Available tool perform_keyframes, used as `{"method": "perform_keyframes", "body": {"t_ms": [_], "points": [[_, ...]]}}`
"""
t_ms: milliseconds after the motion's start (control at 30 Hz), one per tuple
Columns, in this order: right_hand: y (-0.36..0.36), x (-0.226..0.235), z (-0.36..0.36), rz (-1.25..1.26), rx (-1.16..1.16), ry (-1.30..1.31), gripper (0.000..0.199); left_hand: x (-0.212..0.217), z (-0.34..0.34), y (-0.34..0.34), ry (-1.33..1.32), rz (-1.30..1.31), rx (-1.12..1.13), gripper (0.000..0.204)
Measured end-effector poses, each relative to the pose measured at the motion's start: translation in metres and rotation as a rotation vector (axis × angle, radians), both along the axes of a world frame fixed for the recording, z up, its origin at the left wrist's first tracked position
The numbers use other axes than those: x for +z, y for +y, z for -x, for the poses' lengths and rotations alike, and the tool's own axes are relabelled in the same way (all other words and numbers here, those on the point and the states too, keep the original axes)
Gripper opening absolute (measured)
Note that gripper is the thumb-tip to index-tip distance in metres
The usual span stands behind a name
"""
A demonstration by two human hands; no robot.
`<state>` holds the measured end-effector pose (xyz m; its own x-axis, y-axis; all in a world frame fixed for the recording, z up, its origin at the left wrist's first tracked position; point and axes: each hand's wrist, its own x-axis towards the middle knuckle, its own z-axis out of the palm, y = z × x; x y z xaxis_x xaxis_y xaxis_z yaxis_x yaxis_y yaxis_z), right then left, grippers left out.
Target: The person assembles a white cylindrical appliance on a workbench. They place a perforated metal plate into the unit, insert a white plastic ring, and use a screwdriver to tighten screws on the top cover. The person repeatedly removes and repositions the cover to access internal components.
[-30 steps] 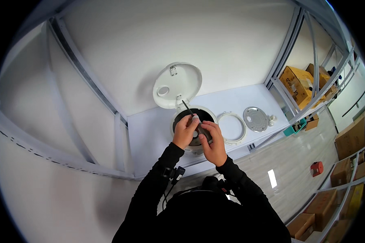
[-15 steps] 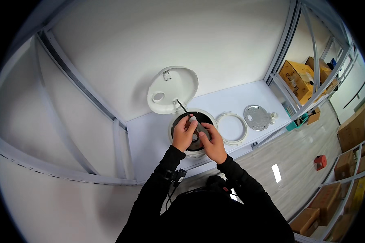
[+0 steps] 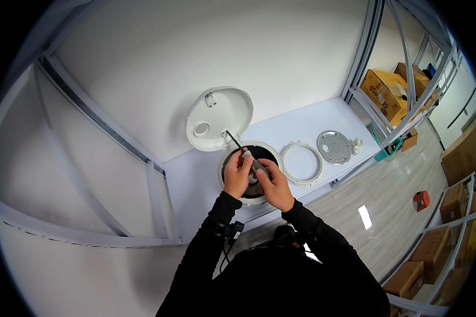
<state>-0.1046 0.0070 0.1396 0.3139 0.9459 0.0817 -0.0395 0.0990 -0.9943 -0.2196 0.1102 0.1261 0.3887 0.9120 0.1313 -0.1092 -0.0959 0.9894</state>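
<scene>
A screwdriver (image 3: 232,138) with a dark shaft and grey handle slants up and leftward, its tip at the hinge side of an upturned white lid (image 3: 230,108). My left hand (image 3: 236,178) is closed around the front of the handle. Behind it, my right hand (image 3: 278,190) grips the handle's rear part. Both hands are above the round white appliance body (image 3: 222,170), a rice cooker by its look, whose dark inside is partly hidden by them. The lid stands raised behind the body. Just right of the body lies a white ring (image 3: 320,165).
On the white table (image 3: 296,127), a perforated metal disc (image 3: 334,148) and small white parts (image 3: 356,147) lie at the right. Metal frame posts (image 3: 360,50) flank the table. Beyond are cardboard boxes (image 3: 386,95), a teal basket (image 3: 387,152) and a red object (image 3: 421,201) on the floor.
My view has shifted slightly, moving the lid a little left in the picture. Both hands keep their grip on the screwdriver, whose tip stays at the lid.
</scene>
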Motion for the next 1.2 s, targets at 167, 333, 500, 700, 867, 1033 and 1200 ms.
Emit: {"method": "perform_keyframes", "body": {"t_ms": [167,333,500,700,867,1033,1200], "points": [[0.003,0.002,-0.006,0.05,0.02,0.067,0.043,-0.005,-0.003,0.0,-0.077,0.013,0.001,0.041],[0.003,-0.01,-0.001,-0.295,-0.174,-0.48,0.059,-0.011,0.0,0.005,-0.04,0.032,-0.019,0.038],[-0.003,-0.003,0.007,-0.272,-0.221,-0.281,0.058,-0.012,0.001,0.005,-0.085,0.08,-0.049,0.036],[-0.006,-0.006,-0.004,-0.014,-0.067,0.09,0.046,-0.009,0.003,0.005,-0.277,0.254,-0.137,0.037],[-0.002,-0.009,0.008,-0.379,-0.181,-0.39,0.043,-0.007,0.001,0.006,-0.075,0.113,-0.048,0.039],[-0.006,-0.004,0.012,-0.304,-0.232,-0.472,0.05,-0.005,0.005,0.005,-0.15,0.112,-0.092,0.04],[-0.005,-0.002,0.006,-0.146,-0.156,-0.291,0.046,-0.002,0.005,0.003,-0.237,0.177,-0.139,0.045]]}}
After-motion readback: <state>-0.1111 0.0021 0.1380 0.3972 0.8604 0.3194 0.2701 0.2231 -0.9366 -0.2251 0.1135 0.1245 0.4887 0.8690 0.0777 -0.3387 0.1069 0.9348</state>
